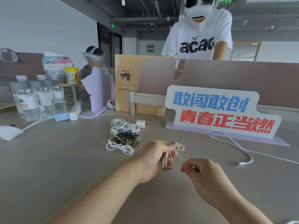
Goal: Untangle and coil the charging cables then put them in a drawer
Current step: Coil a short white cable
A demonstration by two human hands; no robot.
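Your left hand (153,159) is curled round a loose bundle of pale pink cable (179,146). It's thin and soft-looking, with a few floppy loops poking out above your fingers and more hanging down by your thumb. Your right hand (202,170) pinches one free strand of that same cable between thumb and fingertip, and the strand runs in a short straight line up to the bundle. Both hands are over the smooth grey desk (64,159).

Just beyond your left hand sits the pile of coiled cables. There are round white coils (125,126) at the back, a black coil (127,135) in the middle, and a braided camo-patterned coil (130,142) touching the black one. At the front is a thin white coil (120,148) with its loops splayed out flat. A small boxy white charger plug (141,123) sits just beside the white coils.

Off to your right, a long white cable (234,145) lies uncoiled in a lazy curve in front of the flat sign board (218,110), ending in a slim plug. Clear plastic water bottles (37,101) stand at the far left, and plain cardboard boxes (126,78) are stacked behind the pile.
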